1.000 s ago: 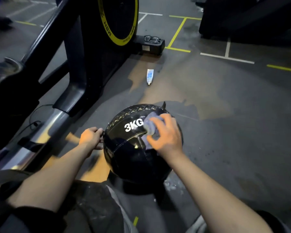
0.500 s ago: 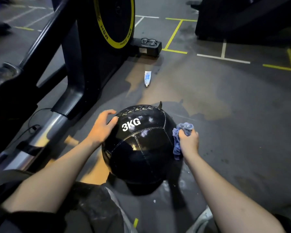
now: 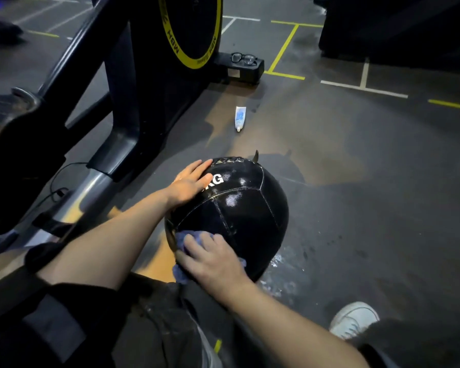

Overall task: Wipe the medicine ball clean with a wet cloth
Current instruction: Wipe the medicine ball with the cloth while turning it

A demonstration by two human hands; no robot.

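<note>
A black medicine ball (image 3: 239,205) with white "KG" lettering sits on the dark gym floor, its surface shiny and wet. My left hand (image 3: 190,181) lies flat on its upper left side, fingers straight, covering part of the lettering. My right hand (image 3: 213,257) presses a blue cloth (image 3: 182,241) against the ball's near lower left face; cloth edges show above and below the fingers.
A black exercise machine with a yellow-ringed wheel (image 3: 191,30) stands to the left and behind. A white tube (image 3: 240,118) lies on the floor beyond the ball. Glasses (image 3: 243,58) rest on the machine's foot. My white shoe (image 3: 355,322) is at lower right. Wet patches (image 3: 284,272) surround the ball.
My right hand carried the cloth from the ball's right side round to its near lower left face. My left hand slid further onto the top, over the lettering.
</note>
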